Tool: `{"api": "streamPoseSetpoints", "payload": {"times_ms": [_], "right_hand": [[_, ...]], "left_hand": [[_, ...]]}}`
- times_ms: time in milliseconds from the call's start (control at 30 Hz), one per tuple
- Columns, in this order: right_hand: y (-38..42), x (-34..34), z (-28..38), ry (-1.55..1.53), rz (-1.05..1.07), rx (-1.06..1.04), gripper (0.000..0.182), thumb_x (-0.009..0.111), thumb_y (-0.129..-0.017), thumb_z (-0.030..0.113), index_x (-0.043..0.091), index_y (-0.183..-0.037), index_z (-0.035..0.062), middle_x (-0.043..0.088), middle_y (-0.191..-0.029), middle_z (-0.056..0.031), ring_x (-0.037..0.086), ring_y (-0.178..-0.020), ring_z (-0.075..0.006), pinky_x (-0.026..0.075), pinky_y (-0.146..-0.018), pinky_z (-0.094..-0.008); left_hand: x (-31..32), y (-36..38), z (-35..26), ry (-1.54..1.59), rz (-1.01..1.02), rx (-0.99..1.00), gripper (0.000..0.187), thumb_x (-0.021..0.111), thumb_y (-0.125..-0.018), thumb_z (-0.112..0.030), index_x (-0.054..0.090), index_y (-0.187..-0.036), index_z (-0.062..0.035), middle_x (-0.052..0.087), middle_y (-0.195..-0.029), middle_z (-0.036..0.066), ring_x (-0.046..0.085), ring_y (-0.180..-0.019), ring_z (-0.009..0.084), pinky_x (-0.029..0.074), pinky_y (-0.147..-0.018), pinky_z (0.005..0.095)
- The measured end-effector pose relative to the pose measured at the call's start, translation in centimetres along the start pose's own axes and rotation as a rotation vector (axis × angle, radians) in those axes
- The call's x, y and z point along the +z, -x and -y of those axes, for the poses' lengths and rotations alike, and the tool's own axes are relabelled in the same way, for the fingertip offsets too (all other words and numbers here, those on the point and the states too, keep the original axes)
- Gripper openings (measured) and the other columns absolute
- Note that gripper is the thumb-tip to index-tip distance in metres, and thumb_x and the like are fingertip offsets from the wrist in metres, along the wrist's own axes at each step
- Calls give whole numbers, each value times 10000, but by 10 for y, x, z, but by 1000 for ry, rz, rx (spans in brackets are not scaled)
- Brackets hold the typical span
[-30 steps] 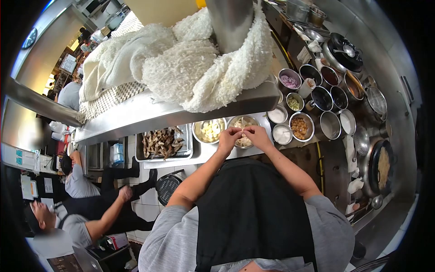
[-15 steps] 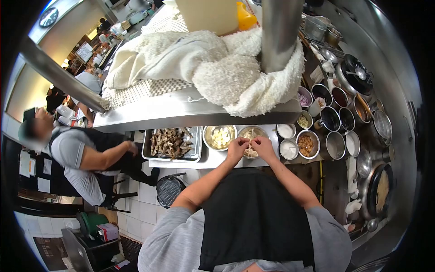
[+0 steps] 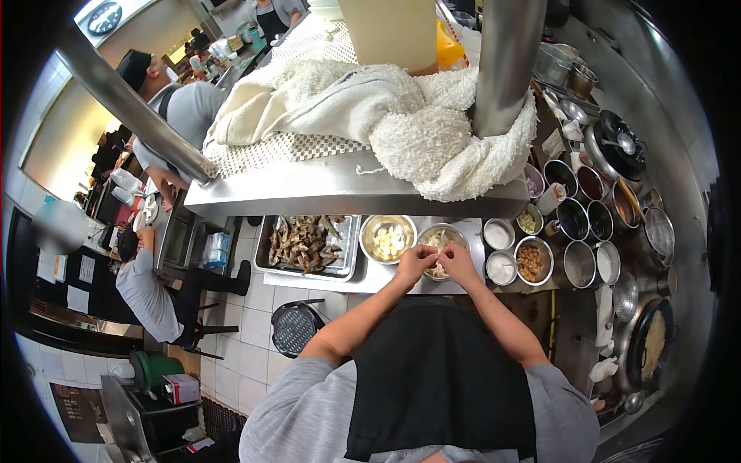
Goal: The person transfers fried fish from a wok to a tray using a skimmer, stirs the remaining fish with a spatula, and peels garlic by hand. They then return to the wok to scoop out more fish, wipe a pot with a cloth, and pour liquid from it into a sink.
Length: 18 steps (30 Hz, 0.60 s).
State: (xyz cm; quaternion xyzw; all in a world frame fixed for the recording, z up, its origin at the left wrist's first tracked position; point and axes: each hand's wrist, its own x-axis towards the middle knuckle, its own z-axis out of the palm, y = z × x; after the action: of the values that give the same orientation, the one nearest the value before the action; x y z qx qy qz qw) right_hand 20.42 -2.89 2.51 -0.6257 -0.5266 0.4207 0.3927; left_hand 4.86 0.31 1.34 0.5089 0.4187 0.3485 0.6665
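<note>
My left hand (image 3: 417,263) and my right hand (image 3: 458,263) meet over the front of a metal bowl (image 3: 464,231) holding pale, papery-looking pieces (image 3: 438,238). Fingertips of both hands are pinched together almost touching; whatever lies between them is too small to make out. Left of it stands a second metal bowl (image 3: 366,231) with pale yellow pieces that look like peeled garlic cloves (image 3: 390,241). Farther left, a rectangular metal tray (image 3: 353,248) is heaped with brownish, shrimp-like pieces (image 3: 303,244).
A steel shelf (image 3: 347,185) with a crumpled white towel (image 3: 424,139) overhangs the counter. Several seasoning containers and a bowl of brown chunks (image 3: 530,261) stand on the right, beside a wok (image 3: 656,339). A black stool (image 3: 297,328) is lower left. Co-workers are at left.
The view has shifted, so the counter sits slightly farther right. The co-worker nearest on the left has moved away behind the shelf post, revealing a seated person. My hands stay pinched over the bowl.
</note>
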Motion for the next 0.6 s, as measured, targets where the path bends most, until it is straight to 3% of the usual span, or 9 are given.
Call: {"api": "streamPoseSetpoints", "payload": {"times_ms": [200, 267, 400, 600], "right_hand": [[0, 5, 7, -92, -23, 55, 183, 603, -811, 166, 583, -789, -15, 596, -662, -72, 545, -590, -118, 447, -543, -289], [3, 5, 3, -125, -27, 83, 185, 602, -812, 168, 581, -789, -14, 596, -665, -75, 546, -597, -120, 447, -548, -292], [4, 8, 1, -8, -38, -49, 189, 600, -806, 169, 571, -786, -17, 596, -669, -95, 557, -609, -149, 448, -573, -308], [5, 5, -7, 127, -75, -107, 179, 598, -785, 158, 575, -772, -18, 599, -662, -142, 590, -616, -213, 462, -589, -342]], "left_hand": [[-1, -5, 2, 84, 8, -38, 196, 609, -878, -102, 598, -1008, 44, 646, -864, 77, 620, -761, 123, 519, -699, 247], [0, -6, 5, 345, -26, -62, 187, 615, -874, -100, 597, -1006, 32, 637, -870, 67, 620, -748, 132, 518, -692, 247], [0, -4, -6, 459, -116, -167, 119, 555, -903, -95, 553, -1008, -41, 621, -930, 79, 604, -830, 155, 492, -767, 277], [-11, -12, 11, 574, -8, -147, 28, 520, -917, -127, 539, -915, -107, 637, -921, 50, 533, -703, 96, 445, -678, 235]]}}
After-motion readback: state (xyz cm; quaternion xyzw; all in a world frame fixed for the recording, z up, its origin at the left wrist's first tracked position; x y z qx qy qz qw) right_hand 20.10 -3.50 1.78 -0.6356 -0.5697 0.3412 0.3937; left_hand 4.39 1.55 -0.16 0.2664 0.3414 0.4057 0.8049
